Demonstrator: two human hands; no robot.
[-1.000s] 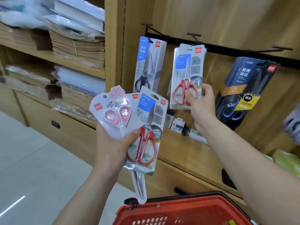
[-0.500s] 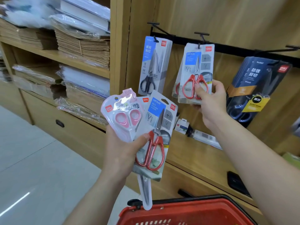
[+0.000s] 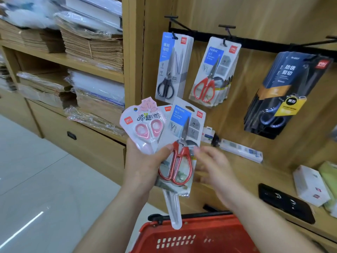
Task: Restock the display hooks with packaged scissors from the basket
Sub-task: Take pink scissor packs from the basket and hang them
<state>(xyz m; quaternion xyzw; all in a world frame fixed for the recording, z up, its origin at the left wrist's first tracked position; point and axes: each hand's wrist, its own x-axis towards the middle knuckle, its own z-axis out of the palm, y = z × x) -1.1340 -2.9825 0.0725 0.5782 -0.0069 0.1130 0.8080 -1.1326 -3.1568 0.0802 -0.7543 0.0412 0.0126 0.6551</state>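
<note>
My left hand (image 3: 144,167) grips a fan of scissor packs: a pink-handled children's pack (image 3: 144,126), a red-handled pack (image 3: 184,143) and a long clear pack (image 3: 174,207) that hangs down. My right hand (image 3: 213,167) is blurred, fingers apart, holding nothing, just right of the red-handled pack. On the black rail hang black-handled scissors (image 3: 171,68), a stack of red-handled packs (image 3: 213,72) and dark blue packs (image 3: 284,92), each on its hook. The red basket (image 3: 182,238) is below my hands.
Left shelves hold stacks of brown paper bags (image 3: 94,50) and plastic-wrapped bundles (image 3: 98,88). On the wooden ledge lie a white label strip (image 3: 240,150), a white box (image 3: 310,185), a green pack (image 3: 330,176) and a black item (image 3: 286,203).
My right hand has let go of the red-handled pack, which now hangs on the middle hook, and has come down beside the packs in my left hand.
</note>
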